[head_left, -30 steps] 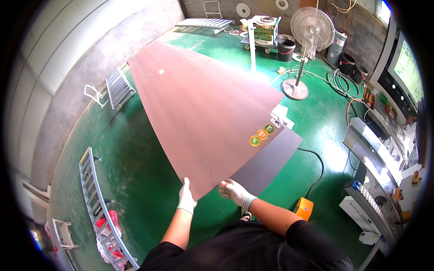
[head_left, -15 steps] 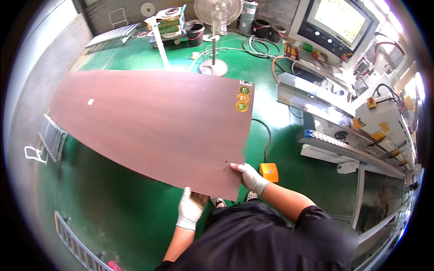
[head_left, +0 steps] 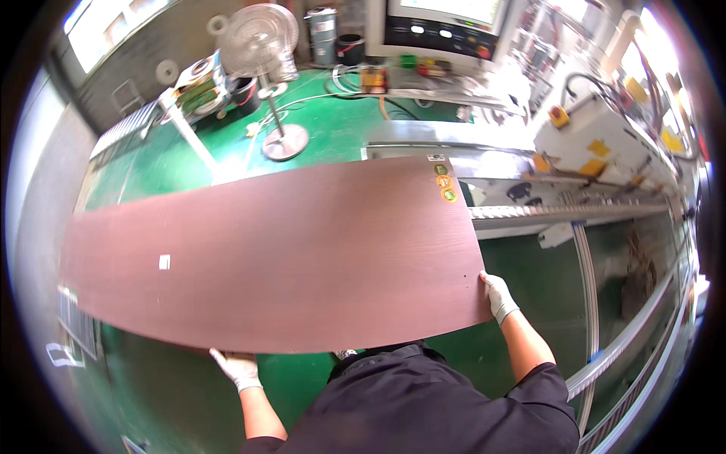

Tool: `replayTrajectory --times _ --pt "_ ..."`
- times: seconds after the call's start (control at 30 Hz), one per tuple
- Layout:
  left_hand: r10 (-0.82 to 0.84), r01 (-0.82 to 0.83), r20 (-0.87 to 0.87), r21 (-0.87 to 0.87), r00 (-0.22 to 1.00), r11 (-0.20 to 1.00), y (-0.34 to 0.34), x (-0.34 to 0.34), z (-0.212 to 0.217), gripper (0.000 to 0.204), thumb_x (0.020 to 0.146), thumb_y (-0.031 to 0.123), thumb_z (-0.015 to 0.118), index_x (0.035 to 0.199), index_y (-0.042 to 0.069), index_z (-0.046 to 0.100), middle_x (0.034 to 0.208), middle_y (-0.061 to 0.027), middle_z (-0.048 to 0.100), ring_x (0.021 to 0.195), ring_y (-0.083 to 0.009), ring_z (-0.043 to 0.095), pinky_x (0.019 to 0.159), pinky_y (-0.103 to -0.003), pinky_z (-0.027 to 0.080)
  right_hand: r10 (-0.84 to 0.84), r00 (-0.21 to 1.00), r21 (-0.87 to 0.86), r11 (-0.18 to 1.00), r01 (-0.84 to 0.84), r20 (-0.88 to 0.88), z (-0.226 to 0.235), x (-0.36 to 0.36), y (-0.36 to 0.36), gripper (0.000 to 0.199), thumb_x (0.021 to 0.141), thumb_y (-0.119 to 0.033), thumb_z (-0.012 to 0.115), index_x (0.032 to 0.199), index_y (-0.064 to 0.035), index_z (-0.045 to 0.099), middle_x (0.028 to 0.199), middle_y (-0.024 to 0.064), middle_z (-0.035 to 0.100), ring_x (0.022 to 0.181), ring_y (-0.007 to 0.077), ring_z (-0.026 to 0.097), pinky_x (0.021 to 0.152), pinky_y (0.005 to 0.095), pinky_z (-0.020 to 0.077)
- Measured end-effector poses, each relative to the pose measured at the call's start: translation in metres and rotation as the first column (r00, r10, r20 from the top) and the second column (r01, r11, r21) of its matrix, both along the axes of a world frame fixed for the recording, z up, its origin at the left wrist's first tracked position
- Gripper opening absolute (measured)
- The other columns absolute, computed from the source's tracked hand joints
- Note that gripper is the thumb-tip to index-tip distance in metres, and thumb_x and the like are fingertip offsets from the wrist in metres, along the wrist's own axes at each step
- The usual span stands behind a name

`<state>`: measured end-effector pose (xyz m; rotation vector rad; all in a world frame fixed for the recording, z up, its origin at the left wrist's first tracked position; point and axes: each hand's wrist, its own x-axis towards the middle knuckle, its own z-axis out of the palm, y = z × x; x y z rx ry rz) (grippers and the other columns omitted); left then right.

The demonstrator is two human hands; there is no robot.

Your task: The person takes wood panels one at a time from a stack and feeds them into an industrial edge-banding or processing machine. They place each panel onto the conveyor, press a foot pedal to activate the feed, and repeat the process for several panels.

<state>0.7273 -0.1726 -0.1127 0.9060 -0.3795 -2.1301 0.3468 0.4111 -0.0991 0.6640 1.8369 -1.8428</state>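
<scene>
Wood-grain panel (head_left: 287,257) spans frame centre, held level | left hand (head_left: 238,368) clasps its lower edge, right hand (head_left: 499,296) its right edge | keep both grips firm, clear the machine rail (head_left: 560,212) at right.

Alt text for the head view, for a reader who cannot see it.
A person carries a large reddish-brown wood panel flat, left hand gloved at its near edge, right hand at its right end. A pedestal fan stands on the green floor beyond.
</scene>
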Motion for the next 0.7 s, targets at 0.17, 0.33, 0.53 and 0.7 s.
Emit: replayTrajectory --times 0.17,0.33,0.53,0.7 --pt "-0.201 0.198 0.090 0.041 0.975 0.979 0.041 -0.039 -0.004 0.071 0.099 0.065 0.045 0.152 0.017 0.046 0.154 -0.0058 0.047 0.141 -0.0309 0.043 0.116 -0.051 0.036 0.084 0.944 0.411 0.910 0.057 -0.318 -0.004 -0.018 0.111 0.036 0.098 -0.034 0.062 0.101 -0.0004 0.074 0.095 0.0099 0.074 0.087 0.0230 0.066 0.082 0.0367 0.0507" --pt "-0.269 0.223 0.193 0.232 0.944 0.947 0.118 -0.075 0.016 0.063 0.100 0.060 0.047 0.143 0.014 0.054 0.145 -0.0050 0.055 0.136 -0.0301 0.048 0.115 -0.051 0.037 0.301 0.952 0.882 0.462 -0.095 -0.055 0.032 -0.050 0.160 0.054 0.105 -0.046 0.036 0.110 -0.0028 0.068 0.112 0.0256 0.069 0.109 0.0461 0.062 0.094 0.0515 0.0488" --pt "-0.286 0.197 0.330 0.279 0.899 0.940 0.173 -0.129 0.027 0.065 0.097 0.063 0.051 0.143 0.017 0.055 0.146 -0.0029 0.055 0.136 -0.0280 0.047 0.116 -0.051 0.035 0.208 0.978 0.892 0.445 -0.080 -0.016 0.031 -0.104 0.212 0.059 0.106 -0.050 0.031 0.113 -0.0051 0.069 0.116 0.0248 0.068 0.113 0.0463 0.061 0.095 0.0535 0.0483" --pt "-0.329 0.204 0.340 0.355 0.881 0.912 0.176 -0.149 0.031 0.065 0.097 0.064 0.051 0.143 0.018 0.055 0.146 -0.0017 0.054 0.136 -0.0277 0.047 0.116 -0.051 0.035 0.120 0.993 0.880 0.473 -0.054 -0.004 0.042 -0.120 0.212 0.065 0.105 -0.052 0.032 0.110 -0.0009 0.071 0.113 0.0277 0.069 0.115 0.0482 0.060 0.098 0.0516 0.0471"
